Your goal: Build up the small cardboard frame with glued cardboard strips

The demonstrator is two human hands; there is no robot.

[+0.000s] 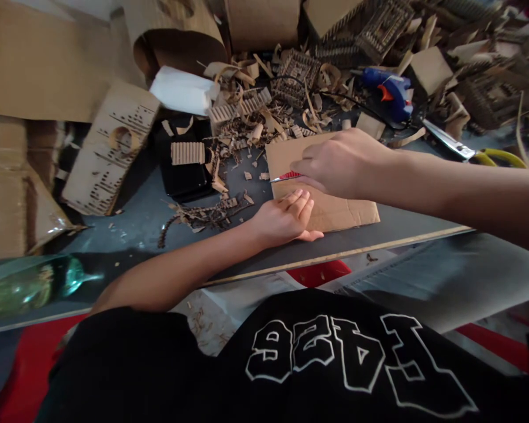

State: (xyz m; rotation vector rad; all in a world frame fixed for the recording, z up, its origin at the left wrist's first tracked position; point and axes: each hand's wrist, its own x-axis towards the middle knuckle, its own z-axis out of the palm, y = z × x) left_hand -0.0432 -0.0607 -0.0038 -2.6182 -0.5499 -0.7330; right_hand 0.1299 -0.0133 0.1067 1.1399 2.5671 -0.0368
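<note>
A flat piece of brown cardboard (335, 214) lies on the dark tabletop close to its front edge. My right hand (341, 164) is closed around a cutter knife (287, 176) with a red body. The knife's pointed tip is directed left, over the cardboard's left side; whether the blade touches the sheet I cannot tell. Just below the knife, my left hand (286, 220) holds the cardboard down, its fingers bent and pressed together, the thumb apart near the front edge. Part of the knife is hidden inside my right hand.
Cardboard scraps (242, 129) cover the back. A blue glue gun (390, 94) and yellow-handled scissors (471, 150) lie right. Left are a black tray-like object (183, 170), a white roll (183, 91), a holed cardboard strip (101, 164) and a green bottle (30, 285).
</note>
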